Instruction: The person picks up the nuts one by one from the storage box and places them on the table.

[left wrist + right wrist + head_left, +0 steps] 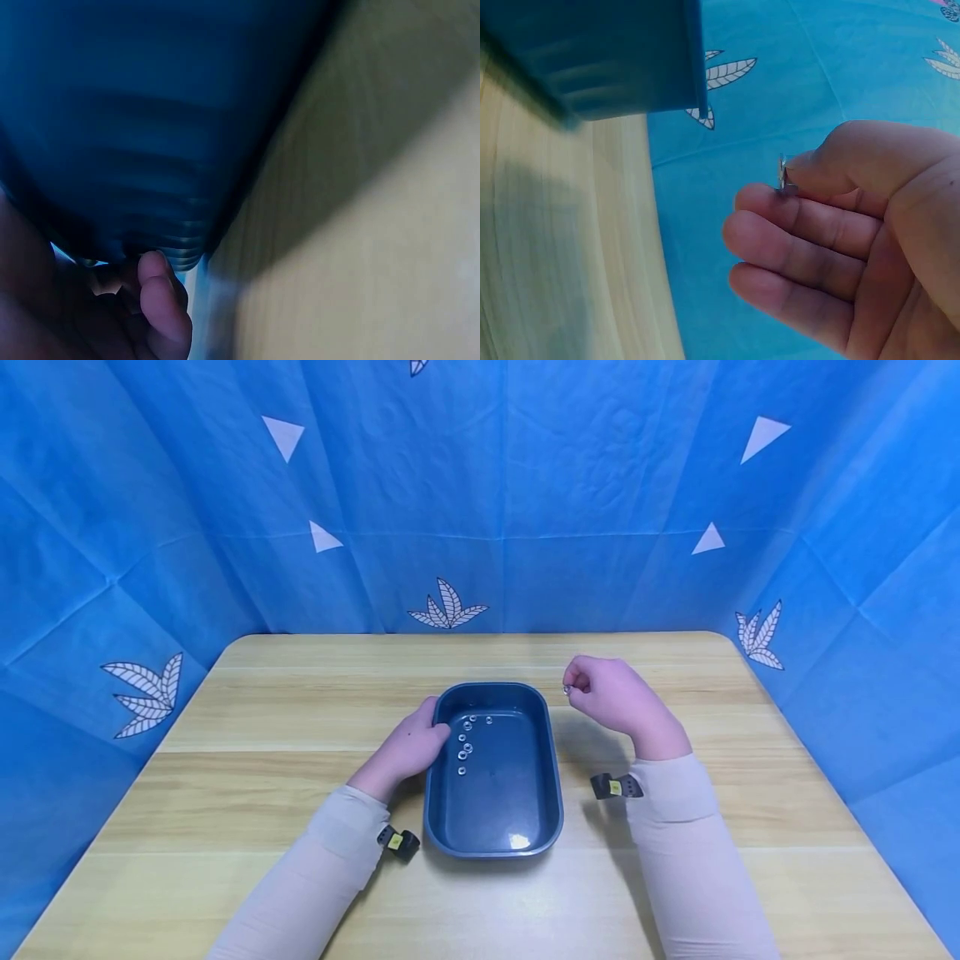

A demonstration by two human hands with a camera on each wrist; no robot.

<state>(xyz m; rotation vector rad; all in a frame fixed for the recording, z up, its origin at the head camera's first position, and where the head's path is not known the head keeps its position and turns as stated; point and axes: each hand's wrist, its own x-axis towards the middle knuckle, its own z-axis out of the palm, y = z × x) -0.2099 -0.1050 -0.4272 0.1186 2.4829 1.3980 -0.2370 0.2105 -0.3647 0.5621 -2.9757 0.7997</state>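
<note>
A dark blue tray (492, 810) stands on the table, with several small metal nuts (462, 755) lying in its left and upper part. The left hand (408, 745) grips the tray's left rim, thumb over the edge; in the left wrist view its fingers (161, 300) curl against the outer wall (150, 135). To the right of the tray, above the table, the right hand (618, 697) pinches one small nut (566, 690) between thumb and finger. The right wrist view shows that nut (783, 174) edge-on at the fingertips, the other fingers of the hand (840, 240) loosely bent.
The wooden table (285, 710) extends around the tray. A blue patterned cloth (502, 485) hangs behind the table and on both sides. Each wrist wears a small black camera on a strap.
</note>
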